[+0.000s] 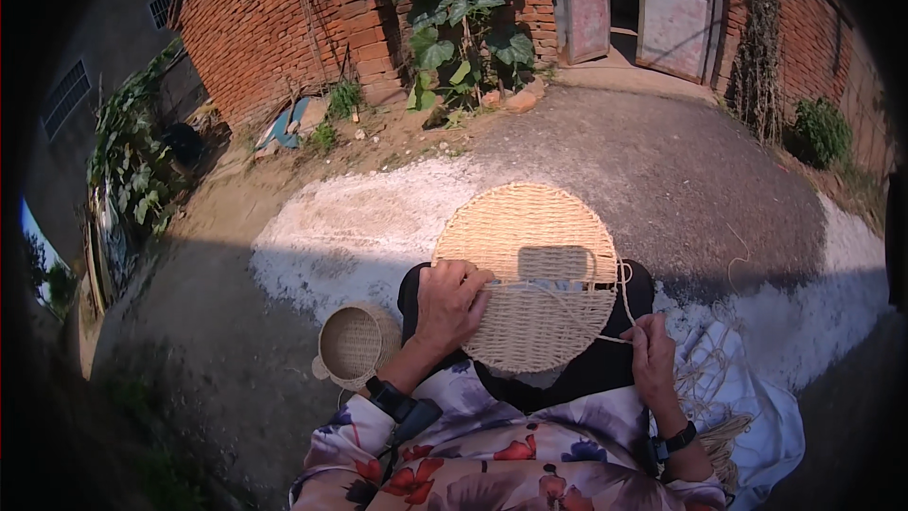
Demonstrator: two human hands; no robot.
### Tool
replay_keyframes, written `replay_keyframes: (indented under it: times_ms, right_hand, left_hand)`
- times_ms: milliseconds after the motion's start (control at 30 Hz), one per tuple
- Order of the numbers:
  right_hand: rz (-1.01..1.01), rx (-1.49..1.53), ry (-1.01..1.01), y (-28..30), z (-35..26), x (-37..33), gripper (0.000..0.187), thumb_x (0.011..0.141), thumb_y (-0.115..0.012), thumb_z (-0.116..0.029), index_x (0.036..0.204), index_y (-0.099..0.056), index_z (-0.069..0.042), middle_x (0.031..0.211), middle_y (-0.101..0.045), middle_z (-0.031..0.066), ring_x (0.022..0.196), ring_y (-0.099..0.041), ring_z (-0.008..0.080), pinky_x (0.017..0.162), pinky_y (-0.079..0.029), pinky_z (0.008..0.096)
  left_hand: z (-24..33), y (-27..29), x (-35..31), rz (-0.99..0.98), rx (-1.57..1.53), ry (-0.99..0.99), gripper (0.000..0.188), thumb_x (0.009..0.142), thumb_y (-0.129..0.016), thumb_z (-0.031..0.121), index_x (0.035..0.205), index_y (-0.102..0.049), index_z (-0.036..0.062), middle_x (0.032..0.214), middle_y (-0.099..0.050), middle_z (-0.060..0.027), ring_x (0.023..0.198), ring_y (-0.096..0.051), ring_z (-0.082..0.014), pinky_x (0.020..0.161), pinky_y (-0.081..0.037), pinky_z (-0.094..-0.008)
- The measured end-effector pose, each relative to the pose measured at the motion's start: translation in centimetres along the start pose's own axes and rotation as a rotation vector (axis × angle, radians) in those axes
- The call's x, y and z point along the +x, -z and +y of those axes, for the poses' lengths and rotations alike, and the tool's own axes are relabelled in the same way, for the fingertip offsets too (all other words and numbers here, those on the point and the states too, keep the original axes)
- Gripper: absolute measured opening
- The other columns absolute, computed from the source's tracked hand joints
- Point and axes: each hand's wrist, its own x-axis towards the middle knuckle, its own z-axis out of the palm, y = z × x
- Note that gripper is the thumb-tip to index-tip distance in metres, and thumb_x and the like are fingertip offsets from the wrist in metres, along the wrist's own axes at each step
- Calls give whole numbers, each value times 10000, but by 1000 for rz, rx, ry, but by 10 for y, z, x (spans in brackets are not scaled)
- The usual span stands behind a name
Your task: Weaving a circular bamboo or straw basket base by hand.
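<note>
A round woven panel (534,326) of pale cord rests on my lap, its far half in sunlight and its near half in shade. A narrow gap runs across its middle, with a loose strand lying along it. My left hand (451,306) grips the panel's left edge, fingers on top. Just off the right edge, my right hand (653,358) is closed in a pinch on a thin cord (625,301), which loops out from that edge. What lies under the panel is hidden.
On the ground to my left sits a small woven basket (392,333). To my right lies a white sack (776,426) with loose cord (724,435) on it. Farther off are a leafy plant (463,14), a brick wall (274,28) and a partly open double door (676,14).
</note>
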Motion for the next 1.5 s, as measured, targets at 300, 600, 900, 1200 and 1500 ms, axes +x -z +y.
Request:
replay_keyframes:
  times_ms: [300,600,900,1200,1500]
  right_hand:
    - [134,-35,-64,1,24,16,70,974,-524,-86,958,-521,-18,680,-578,144,573,-597,291,530,-442,380]
    - [-124,-273,454,17,-74,27,94,820,-704,-48,850,-615,-44,830,-572,93,705,-617,250,586,-458,365]
    - [-322,241,21,17,-86,19,113,850,-687,-23,877,-582,9,760,-646,97,634,-668,122,576,-529,260]
    - [-69,262,126,-42,-43,68,110,841,-651,-20,915,-570,-20,778,-635,93,694,-669,167,629,-530,301]
    - [-67,-296,616,-75,-17,79,139,780,-682,-95,834,-559,-58,821,-514,88,824,-585,280,675,-490,394]
  left_hand:
    - [20,-14,9,-47,-92,-97,207,780,-713,133,977,-654,153,866,-546,-7,838,-528,-218,735,-351,-384]
    - [101,11,36,-71,-566,-235,578,743,-801,179,1257,-544,115,1136,-611,-122,1046,-581,-293,905,-442,-425]
    - [117,-13,19,-815,-1642,319,939,817,-806,206,1542,-214,129,1299,-519,-95,1082,-573,-147,881,-484,-271]
    - [70,-24,22,-299,-1151,638,201,921,-677,130,1101,-640,49,779,-628,14,786,-602,-80,738,-495,-247]
    - [55,-32,24,7,-484,263,110,831,-729,61,901,-661,11,830,-685,-79,736,-669,-183,695,-520,-302]
